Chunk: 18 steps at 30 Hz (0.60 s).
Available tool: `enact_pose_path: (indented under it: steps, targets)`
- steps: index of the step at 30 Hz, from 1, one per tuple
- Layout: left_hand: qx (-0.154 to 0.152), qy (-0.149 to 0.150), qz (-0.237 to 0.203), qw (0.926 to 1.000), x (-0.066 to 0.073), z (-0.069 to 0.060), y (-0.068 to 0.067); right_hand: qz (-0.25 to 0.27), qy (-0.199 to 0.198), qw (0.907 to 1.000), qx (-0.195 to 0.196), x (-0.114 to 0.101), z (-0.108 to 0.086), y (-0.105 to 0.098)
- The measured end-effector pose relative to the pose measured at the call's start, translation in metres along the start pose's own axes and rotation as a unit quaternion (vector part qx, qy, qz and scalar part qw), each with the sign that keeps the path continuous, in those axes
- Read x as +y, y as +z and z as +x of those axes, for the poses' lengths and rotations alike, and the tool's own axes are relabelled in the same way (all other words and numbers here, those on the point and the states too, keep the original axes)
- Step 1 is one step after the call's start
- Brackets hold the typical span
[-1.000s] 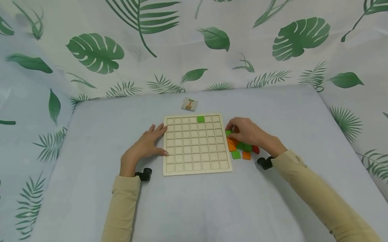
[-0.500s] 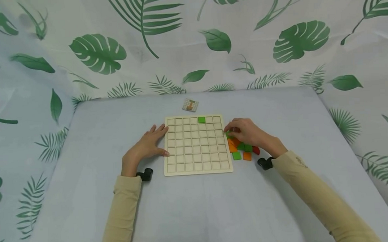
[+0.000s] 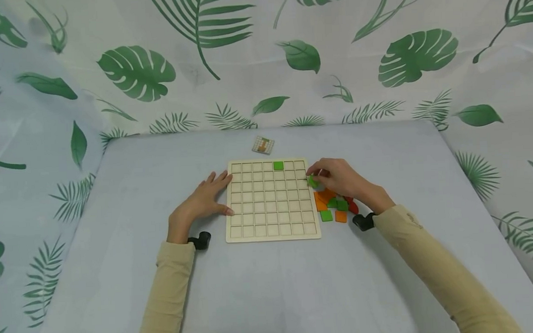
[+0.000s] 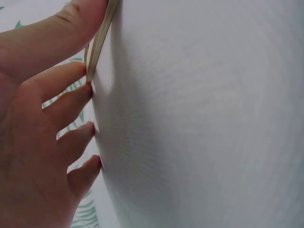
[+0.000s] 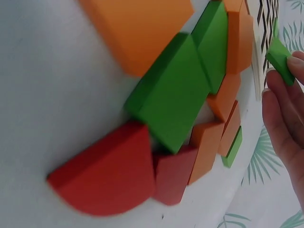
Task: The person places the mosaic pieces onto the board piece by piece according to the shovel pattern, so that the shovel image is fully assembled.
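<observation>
Right hand (image 3: 337, 176) has shifted slightly, pinching a green tile (image 5: 279, 61) beside the board (image 3: 270, 206); spread left hand (image 3: 199, 203) touches its edge; one square (image 3: 278, 165) placed, pieces (image 5: 171, 95) remain.

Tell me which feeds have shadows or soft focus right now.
Head view: fairly even light, a soft shadow beside the right sleeve, and the small card too fine to read; left wrist: dim, with a broad soft shadow on the white tabletop beside the board; right wrist: blur along the lower-left edge of the nearest orange piece.
</observation>
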<state>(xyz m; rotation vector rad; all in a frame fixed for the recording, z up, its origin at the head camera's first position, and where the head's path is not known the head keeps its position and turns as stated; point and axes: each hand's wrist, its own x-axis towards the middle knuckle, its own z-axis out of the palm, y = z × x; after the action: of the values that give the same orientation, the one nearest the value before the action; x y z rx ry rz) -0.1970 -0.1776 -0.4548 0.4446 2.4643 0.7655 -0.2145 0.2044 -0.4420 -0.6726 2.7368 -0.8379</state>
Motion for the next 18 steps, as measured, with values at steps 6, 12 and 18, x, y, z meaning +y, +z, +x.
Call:
enact_pose_path:
  steps: [6, 12, 18]
  targets:
    - [0.0, 0.0, 0.001, 1.0, -0.001, 0.001, 0.0, 0.027, 0.023, 0.9994, -0.002, -0.004, 0.008, 0.003]
    - [-0.002, 0.0, 0.009, 1.0, -0.003, 0.001, 0.001, 0.049, 0.043, 0.9978, -0.014, -0.006, 0.018, 0.009]
    - [0.003, 0.006, 0.003, 1.0, -0.004, 0.002, 0.001, 0.062, 0.053, 0.9966, -0.006, -0.009, 0.026, 0.009]
